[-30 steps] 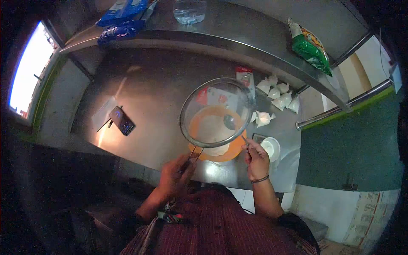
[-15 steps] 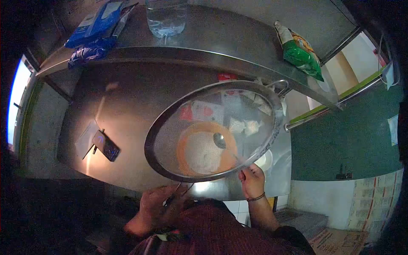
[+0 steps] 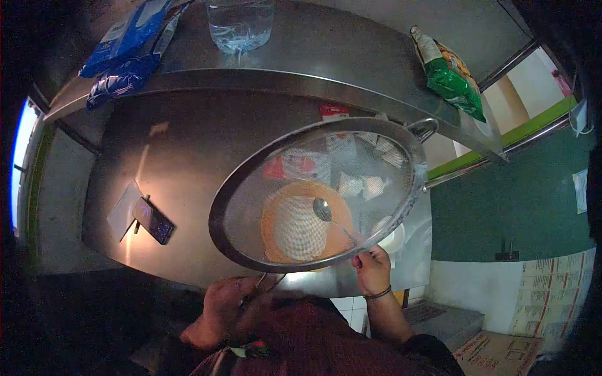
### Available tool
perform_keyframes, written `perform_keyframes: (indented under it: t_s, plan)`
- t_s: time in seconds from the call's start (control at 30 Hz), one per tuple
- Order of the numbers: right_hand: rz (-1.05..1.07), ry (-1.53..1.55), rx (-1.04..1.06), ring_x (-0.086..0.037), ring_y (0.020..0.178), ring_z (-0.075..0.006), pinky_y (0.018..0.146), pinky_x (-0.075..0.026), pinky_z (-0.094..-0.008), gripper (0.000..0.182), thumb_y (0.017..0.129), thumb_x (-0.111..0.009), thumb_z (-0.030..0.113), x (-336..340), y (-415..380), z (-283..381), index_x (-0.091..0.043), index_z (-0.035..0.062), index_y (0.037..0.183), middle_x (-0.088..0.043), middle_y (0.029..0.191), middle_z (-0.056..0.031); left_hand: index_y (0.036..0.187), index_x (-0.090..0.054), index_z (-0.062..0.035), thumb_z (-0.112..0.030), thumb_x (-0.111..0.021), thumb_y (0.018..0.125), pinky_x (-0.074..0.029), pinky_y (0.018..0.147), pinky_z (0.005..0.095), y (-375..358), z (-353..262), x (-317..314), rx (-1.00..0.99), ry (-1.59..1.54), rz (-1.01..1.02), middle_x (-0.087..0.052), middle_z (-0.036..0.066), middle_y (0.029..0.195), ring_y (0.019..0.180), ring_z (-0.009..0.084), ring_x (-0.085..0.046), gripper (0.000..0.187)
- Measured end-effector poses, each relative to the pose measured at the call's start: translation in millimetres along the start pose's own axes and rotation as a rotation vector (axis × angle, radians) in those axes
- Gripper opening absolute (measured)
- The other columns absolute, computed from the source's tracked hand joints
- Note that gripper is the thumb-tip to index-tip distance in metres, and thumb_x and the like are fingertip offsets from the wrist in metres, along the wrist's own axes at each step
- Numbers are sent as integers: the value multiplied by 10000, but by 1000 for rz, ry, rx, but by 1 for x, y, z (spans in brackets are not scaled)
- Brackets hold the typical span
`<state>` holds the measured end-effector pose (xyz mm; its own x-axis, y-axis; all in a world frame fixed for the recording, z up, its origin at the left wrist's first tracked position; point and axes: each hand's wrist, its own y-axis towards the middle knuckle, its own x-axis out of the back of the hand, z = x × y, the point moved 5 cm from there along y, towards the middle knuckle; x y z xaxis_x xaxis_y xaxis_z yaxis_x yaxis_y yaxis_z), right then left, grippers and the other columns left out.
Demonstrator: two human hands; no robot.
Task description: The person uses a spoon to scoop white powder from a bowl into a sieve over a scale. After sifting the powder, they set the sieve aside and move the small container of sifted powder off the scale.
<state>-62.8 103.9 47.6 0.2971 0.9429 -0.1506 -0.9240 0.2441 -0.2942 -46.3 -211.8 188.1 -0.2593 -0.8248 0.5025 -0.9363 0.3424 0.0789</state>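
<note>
My left hand (image 3: 227, 304) is closed around the handle of a large round sieve (image 3: 219, 216), which is held up over the table with its rim tilted. A metal spoon (image 3: 322, 208) is in my right hand (image 3: 374, 266), fingers pinched on its handle right at the sieve's near right rim. The spoon's bowl overlaps the middle of the mesh in this view. Through the mesh shows an orange bowl (image 3: 271, 232) with white powder in it, standing on the table below.
A phone (image 3: 153, 220) leans on a stand at the table's left. Small packets, one red (image 3: 333, 111), lie beyond the sieve; a white bowl (image 3: 394, 238) sits right. The shelf above holds blue bags (image 3: 122, 47), a clear water container (image 3: 240, 28) and a green bag (image 3: 450, 81).
The sieve has shifted very slightly left and toward me, and the view has moved a little. Both hands keep their holds, and the spoon remains at the middle of the mesh.
</note>
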Motion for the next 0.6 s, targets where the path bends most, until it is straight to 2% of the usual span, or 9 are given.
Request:
perform_keyframes:
  t_s: [0.07, 0.1, 0.17, 0.27, 0.43, 0.53, 0.6]
  plan:
    - [16, -5, -8, -473, 636, -61, 566, -360, -223, 177, 1010, -622, 182, -2, 0, 0, -698, 23, 1019, -577, 750, 24, 1167, -694, 9, -40, -702, 888, -581, 686, 380, -1, 4, 0, -135, -55, -94, -726, 199, 922, 779, 301, -742, 283]
    - [33, -10, -17, -468, 634, -61, 566, -355, -224, 171, 1011, -614, 175, -3, -1, 0, -693, 24, 996, -569, 745, 25, 1167, -694, 9, -40, -702, 888, -581, 686, 380, 1, 2, 3, -134, -57, -92, -726, 199, 922, 779, 301, -742, 283]
    - [33, -6, -7, -465, 634, -61, 570, -351, -224, 168, 1013, -604, 168, -6, -3, 0, -683, 27, 969, -559, 738, 28, 1167, -691, 13, -20, -704, 881, -584, 689, 377, 4, 3, 2, 59, -11, 94, -726, 199, 943, 793, 303, -742, 288]
    - [48, 3, -5, -455, 634, -62, 576, -345, -225, 179, 1018, -586, 161, -10, -4, -1, -664, 30, 924, -541, 726, 32, 1159, -691, 20, -7, -704, 882, -584, 683, 368, -2, 15, -2, 24, -135, 7, -728, 198, 955, 793, 293, -742, 279]
    - [47, 33, -6, -439, 637, -61, 578, -338, -227, 198, 1023, -569, 161, -17, -9, 0, -648, 31, 897, -529, 719, 35, 1168, -690, 24, 1, -706, 885, -573, 669, 350, 3, 10, 5, -73, -53, 27, -729, 188, 935, 779, 254, -737, 285]
    - [34, -55, -25, -430, 631, -67, 577, -337, -230, 197, 1030, -575, 179, -15, -8, -7, -667, 17, 963, -551, 745, 21, 1173, -690, 23, -1, -710, 882, -567, 661, 342, 2, 15, 4, -67, -73, 12, -728, 182, 914, 766, 243, -734, 294]
    - [-26, 143, 59, -435, 622, -78, 582, -346, -226, 242, 1034, -586, 211, -15, -8, -4, -676, -3, 1100, -592, 796, -9, 1176, -690, 22, -1, -713, 878, -566, 663, 338, 1, 17, 5, -56, -81, -15, -728, 180, 909, 769, 243, -736, 300]
